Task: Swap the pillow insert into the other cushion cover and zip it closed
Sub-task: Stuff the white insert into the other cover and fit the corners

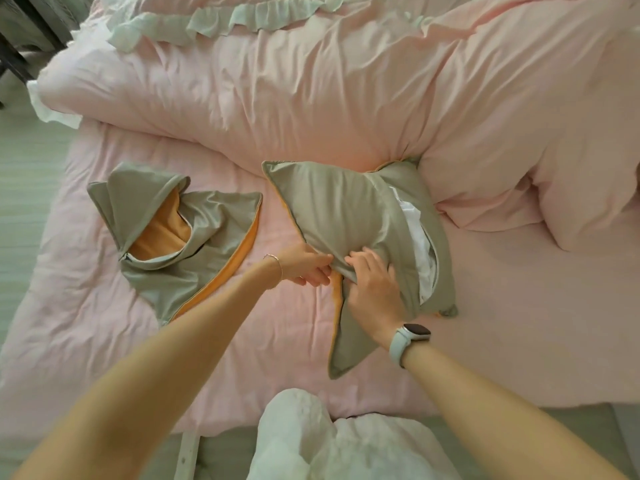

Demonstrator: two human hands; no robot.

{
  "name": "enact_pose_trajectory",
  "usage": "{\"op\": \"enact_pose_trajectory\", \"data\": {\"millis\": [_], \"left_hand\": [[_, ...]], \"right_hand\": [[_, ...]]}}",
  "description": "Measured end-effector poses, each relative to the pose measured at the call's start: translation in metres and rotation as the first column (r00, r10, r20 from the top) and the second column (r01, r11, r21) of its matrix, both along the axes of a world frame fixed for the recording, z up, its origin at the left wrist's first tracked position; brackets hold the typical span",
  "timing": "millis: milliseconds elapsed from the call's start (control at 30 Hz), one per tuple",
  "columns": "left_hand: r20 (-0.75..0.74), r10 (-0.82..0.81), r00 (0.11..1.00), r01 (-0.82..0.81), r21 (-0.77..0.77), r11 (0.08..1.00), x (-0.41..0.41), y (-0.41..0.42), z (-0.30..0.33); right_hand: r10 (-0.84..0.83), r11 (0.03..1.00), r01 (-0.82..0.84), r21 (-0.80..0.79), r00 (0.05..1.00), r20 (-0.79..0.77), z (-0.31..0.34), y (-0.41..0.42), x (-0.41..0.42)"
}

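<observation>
A grey-green cushion cover (332, 206) with an orange underside lies on the bed, filled by a white pillow insert (420, 237) that shows through its open zip on the right side. My left hand (310, 266) pinches the cover's near edge from the left. My right hand (374, 289) grips a fold of the same cover beside it. A second, empty grey-green cover (214, 216) with an orange lining lies crumpled to the left, its zip open and nothing touching it.
A bulky pink duvet (311, 91) is bunched across the far half of the bed and to the right. A ruffled pillow (214, 19) lies at the head. The pink sheet (519, 323) runs to the bed's near edge. White clothing (332, 445) fills the bottom middle.
</observation>
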State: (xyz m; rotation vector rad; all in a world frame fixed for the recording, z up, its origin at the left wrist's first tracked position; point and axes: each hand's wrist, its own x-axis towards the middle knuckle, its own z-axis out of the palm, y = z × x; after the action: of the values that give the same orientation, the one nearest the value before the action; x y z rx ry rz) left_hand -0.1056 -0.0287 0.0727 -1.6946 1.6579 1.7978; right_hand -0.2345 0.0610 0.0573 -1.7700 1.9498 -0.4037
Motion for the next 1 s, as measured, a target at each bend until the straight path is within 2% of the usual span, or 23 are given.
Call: {"op": "enact_pose_trajectory", "data": {"millis": [33, 67, 100, 133, 200, 267, 333, 433, 633, 700, 733, 800, 833, 900, 933, 1000], "left_hand": [[0.06, -0.091, 0.994, 0.1, -0.189, 0.977, 0.006, -0.002, 0.001], [0.141, -0.14, 0.98, 0.187, -0.424, 0.886, 0.013, -0.005, 0.003], [0.199, -0.14, 0.97, 0.237, -0.636, 0.735, 0.021, -0.009, 0.005], [0.218, -0.142, 0.966, 0.26, -0.775, 0.576, 0.029, -0.014, 0.008], [0.261, -0.221, 0.94, 0.327, -0.874, 0.361, 0.039, -0.024, 0.011], [0.307, -0.283, 0.909, 0.377, -0.896, 0.236, 0.046, -0.034, 0.019], [0.325, -0.253, 0.911, 0.359, -0.928, 0.101, 0.052, -0.045, 0.034], [0.3, -0.189, 0.935, 0.291, -0.954, -0.075, 0.06, -0.058, 0.061], [0.142, -0.115, 0.983, 0.111, -0.964, -0.242, 0.063, -0.063, 0.099], [0.102, -0.047, 0.994, 0.084, -0.953, -0.291, 0.065, -0.059, 0.101], [0.121, -0.015, 0.993, 0.111, -0.95, -0.292, 0.065, -0.058, 0.098], [0.218, 0.046, 0.975, 0.223, -0.947, -0.231, 0.064, -0.054, 0.077], [0.261, 0.091, 0.961, 0.272, -0.951, -0.148, 0.063, -0.05, 0.063], [0.28, 0.181, 0.943, 0.282, -0.959, 0.011, 0.065, -0.044, 0.038], [0.282, 0.194, 0.94, 0.276, -0.959, 0.057, 0.065, -0.042, 0.029], [0.281, 0.182, 0.942, 0.277, -0.96, 0.048, 0.06, -0.039, 0.022]], "right_hand": [[0.0, 1.0, 0.0, -0.011, 0.999, 0.048, 0.006, 0.0, -0.002], [-0.005, 0.998, 0.009, -0.057, 0.998, 0.069, 0.008, -0.001, -0.005], [-0.005, 0.996, 0.012, -0.083, 0.997, 0.076, 0.012, -0.005, -0.007], [0.006, 0.995, 0.003, -0.099, 0.996, 0.089, 0.017, -0.012, -0.01], [0.045, 0.987, -0.019, -0.157, 0.986, 0.16, 0.037, -0.034, -0.012], [0.086, 0.978, -0.04, -0.205, 0.971, 0.223, 0.064, -0.059, -0.014], [0.122, 0.97, -0.06, -0.234, 0.959, 0.257, 0.096, -0.082, -0.021], [0.198, 0.951, -0.137, -0.278, 0.959, 0.205, 0.141, -0.105, -0.037], [0.455, 0.871, -0.397, -0.289, 0.874, 0.172, 0.211, -0.122, -0.038], [0.476, 0.873, -0.44, -0.211, 0.862, 0.171, 0.216, -0.131, -0.038], [0.486, 0.872, -0.473, -0.125, 0.867, 0.109, 0.214, -0.135, -0.037], [0.482, 0.873, -0.488, -0.011, 0.865, -0.141, 0.195, -0.137, -0.03], [0.454, 0.878, -0.477, -0.034, 0.854, -0.255, 0.183, -0.132, -0.024], [0.373, 0.874, -0.453, -0.178, 0.858, -0.353, 0.156, -0.114, -0.011], [0.357, 0.862, -0.456, -0.223, 0.856, -0.373, 0.14, -0.103, -0.008], [0.367, 0.827, -0.499, -0.26, 0.828, -0.423, 0.102, -0.086, -0.01]]}}
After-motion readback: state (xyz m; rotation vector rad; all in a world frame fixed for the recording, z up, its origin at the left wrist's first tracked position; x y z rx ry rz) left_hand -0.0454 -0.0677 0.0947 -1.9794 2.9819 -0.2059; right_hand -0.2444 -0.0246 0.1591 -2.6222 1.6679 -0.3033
